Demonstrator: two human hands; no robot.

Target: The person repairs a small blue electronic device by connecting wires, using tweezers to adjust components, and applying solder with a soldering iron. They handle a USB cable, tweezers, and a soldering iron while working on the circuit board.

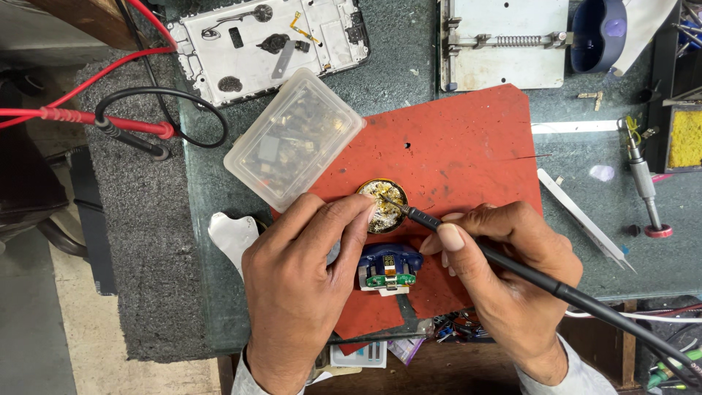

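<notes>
The right hand [504, 256] has its fingers [447, 238] pinched around a black soldering iron [468, 245], whose tip touches the round gold-coloured part [382, 205] lying near the middle of the red mat [461, 146]. The left hand [300, 278] presses its fingers [362, 219] together on that part's left rim, steadying it.

Just below, toward the counter's near edge, a small blue module [387, 265] with a green board sits between both hands. The mat's right half is open.

Touching the round part's upper left, a clear plastic box [292, 139] holds small metal parts, closing off that side. Beyond it, at the far edge, lies a phone frame [267, 44]; a metal holder plate [504, 44] is to its right. White tweezers [585, 219] and a screwdriver [643, 179] lie right of the mat on the green counter [409, 58]. Red and black probe leads [124, 124] lie at the left edge.
</notes>
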